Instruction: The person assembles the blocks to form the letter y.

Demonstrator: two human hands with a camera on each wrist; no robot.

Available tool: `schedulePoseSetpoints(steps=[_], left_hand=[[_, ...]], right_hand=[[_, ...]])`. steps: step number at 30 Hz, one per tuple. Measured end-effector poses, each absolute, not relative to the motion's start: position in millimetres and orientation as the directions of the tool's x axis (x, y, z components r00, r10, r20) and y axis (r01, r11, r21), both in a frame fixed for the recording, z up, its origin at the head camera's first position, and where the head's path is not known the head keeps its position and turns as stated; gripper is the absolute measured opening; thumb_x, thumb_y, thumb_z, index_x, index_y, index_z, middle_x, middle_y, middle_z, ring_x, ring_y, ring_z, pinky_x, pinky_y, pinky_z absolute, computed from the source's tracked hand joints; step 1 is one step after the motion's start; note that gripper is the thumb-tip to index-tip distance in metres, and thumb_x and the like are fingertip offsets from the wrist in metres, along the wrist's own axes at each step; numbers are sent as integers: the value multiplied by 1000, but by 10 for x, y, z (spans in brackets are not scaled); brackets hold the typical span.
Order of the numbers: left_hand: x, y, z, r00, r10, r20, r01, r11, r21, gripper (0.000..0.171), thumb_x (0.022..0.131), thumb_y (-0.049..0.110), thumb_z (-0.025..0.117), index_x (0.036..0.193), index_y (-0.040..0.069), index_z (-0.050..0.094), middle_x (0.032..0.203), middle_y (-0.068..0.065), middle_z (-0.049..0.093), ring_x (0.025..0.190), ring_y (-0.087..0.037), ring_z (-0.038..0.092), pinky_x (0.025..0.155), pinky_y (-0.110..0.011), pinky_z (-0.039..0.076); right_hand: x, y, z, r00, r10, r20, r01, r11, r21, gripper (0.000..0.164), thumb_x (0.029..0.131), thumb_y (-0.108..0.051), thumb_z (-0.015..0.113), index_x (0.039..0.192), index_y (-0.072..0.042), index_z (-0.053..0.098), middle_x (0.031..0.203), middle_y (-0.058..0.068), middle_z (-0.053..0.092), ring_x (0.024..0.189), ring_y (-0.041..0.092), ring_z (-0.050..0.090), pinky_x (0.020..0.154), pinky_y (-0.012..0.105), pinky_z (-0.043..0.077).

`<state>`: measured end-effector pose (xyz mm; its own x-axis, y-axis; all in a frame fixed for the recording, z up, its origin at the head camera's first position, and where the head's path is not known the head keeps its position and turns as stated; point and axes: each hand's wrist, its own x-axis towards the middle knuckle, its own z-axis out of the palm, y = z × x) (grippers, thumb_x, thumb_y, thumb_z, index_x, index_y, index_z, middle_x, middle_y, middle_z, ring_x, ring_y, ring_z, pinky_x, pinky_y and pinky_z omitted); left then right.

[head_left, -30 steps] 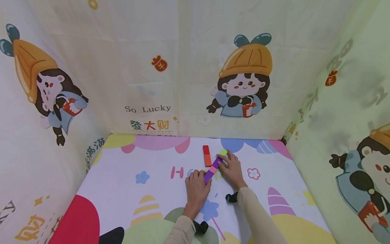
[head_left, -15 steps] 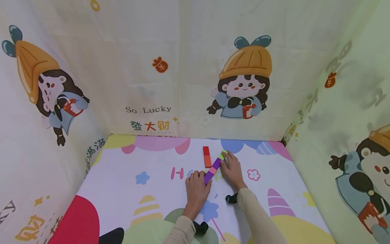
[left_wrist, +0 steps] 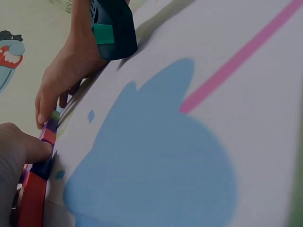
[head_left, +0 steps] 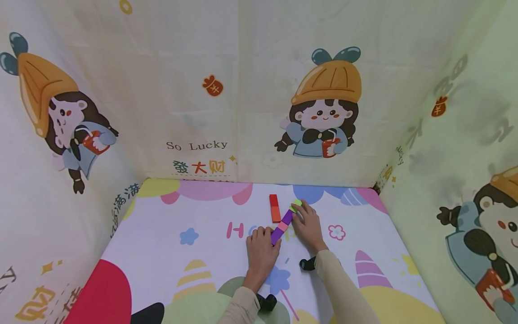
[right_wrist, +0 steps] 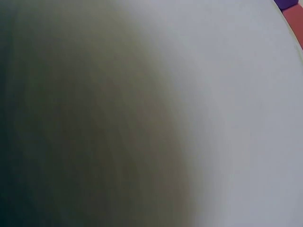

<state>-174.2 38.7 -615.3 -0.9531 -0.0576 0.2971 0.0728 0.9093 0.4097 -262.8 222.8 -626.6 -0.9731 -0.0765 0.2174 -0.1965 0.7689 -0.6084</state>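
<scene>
A diagonal row of small coloured blocks lies on the table, with a purple block (head_left: 278,234), a pink block (head_left: 282,226), another purple block (head_left: 287,217) and a light green end (head_left: 296,205) showing. My left hand (head_left: 261,249) grips the near end, its thumb against a purple block. Under that hand, the left wrist view shows a red-orange block (left_wrist: 32,201), partly hidden. My right hand (head_left: 309,225) holds the green far end, its fingers bent around it. The right wrist view is mostly blurred, with a pink block (right_wrist: 296,21) at its corner.
A red and orange block piece (head_left: 274,208) lies just left of the row, close to it. Patterned cloth walls (head_left: 251,90) enclose the table's back and sides. The printed tabletop (head_left: 154,234) extends around both hands. Dark wrist devices (head_left: 267,302) sit at the sleeves.
My right fingers have drawn back slightly from over the purple block, uncovering more of the row near the green end. The left hand stays in place.
</scene>
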Motion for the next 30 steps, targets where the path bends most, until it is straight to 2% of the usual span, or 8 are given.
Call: schedulePoseSetpoints(steps=[7, 12, 20, 30], left_hand=[[-1747, 381, -6145, -961, -54, 273, 62, 915, 399, 45, 89, 48, 80, 118, 15, 69, 106, -6, 65, 97, -22, 59, 82, -41, 47], [-1757, 379, -6133, -967, -44, 252, 61, 916, 395, 46, 89, 48, 80, 119, 16, 68, 106, -5, 66, 97, -22, 59, 82, -41, 48], [-1772, 390, -6114, -974, -35, 223, 54, 922, 384, 49, 89, 47, 79, 123, 15, 68, 109, -6, 67, 100, -23, 60, 86, -42, 50], [-1781, 405, -6118, -972, -41, 231, 51, 925, 377, 46, 89, 46, 79, 122, 15, 68, 109, -6, 67, 100, -23, 60, 86, -42, 50]], right_hand=[[-2610, 2218, -6260, -976, -94, 195, -196, 772, -605, 46, 101, -46, 62, 145, -32, 62, 172, 16, 26, 157, 47, 26, 122, 73, 20], [-2596, 2221, -6270, -967, -143, 211, -242, 776, -583, 49, 97, -52, 66, 143, -38, 63, 173, 17, 22, 157, 49, 25, 121, 75, 19], [-2561, 2235, -6284, -929, -242, 279, -361, 757, -545, 35, 102, -34, 65, 137, -36, 69, 170, 16, 30, 155, 46, 29, 121, 72, 22], [-2561, 2229, -6260, -937, -241, 254, -344, 763, -547, 31, 102, -28, 63, 131, -34, 73, 170, 16, 31, 155, 45, 28, 123, 69, 20]])
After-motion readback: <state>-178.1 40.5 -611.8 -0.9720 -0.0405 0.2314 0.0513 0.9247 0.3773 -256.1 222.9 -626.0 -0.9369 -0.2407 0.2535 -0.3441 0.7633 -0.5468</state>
